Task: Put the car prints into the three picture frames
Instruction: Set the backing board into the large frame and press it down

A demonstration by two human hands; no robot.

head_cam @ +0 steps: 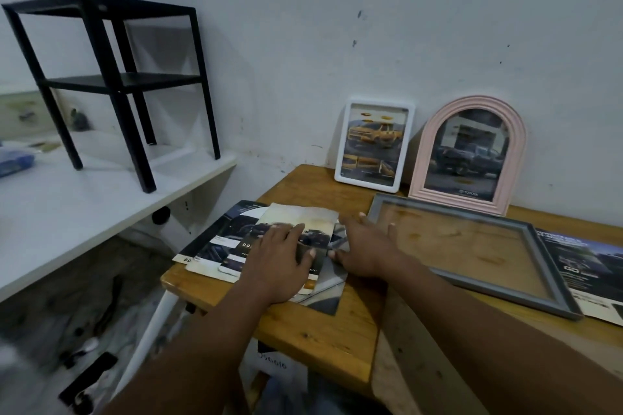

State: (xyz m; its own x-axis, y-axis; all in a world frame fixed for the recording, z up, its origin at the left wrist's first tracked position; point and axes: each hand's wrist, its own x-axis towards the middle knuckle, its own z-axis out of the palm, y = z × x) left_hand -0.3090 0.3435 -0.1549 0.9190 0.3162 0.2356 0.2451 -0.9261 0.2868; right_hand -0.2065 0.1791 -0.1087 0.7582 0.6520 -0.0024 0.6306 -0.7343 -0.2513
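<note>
A white frame (339, 158) with a yellow car print and a pink arched frame (421, 158) with a dark car print lean on the wall at the back of the wooden table (320, 323). A grey frame (546, 266) lies flat with bare wood showing through it. A pile of car prints (215, 242) sits at the table's left end. My left hand (276, 263) rests flat on the pile's top print (300, 217). My right hand (367, 246) lies beside it, thumb at that print's right edge, fingers reaching to the grey frame's left corner.
Another dark car print (586, 266) lies under the grey frame's right side. A black two-tier rack (111, 77) stands on a white shelf (67, 209) to the left. The wall is close behind the frames. Clutter lies on the floor at lower left.
</note>
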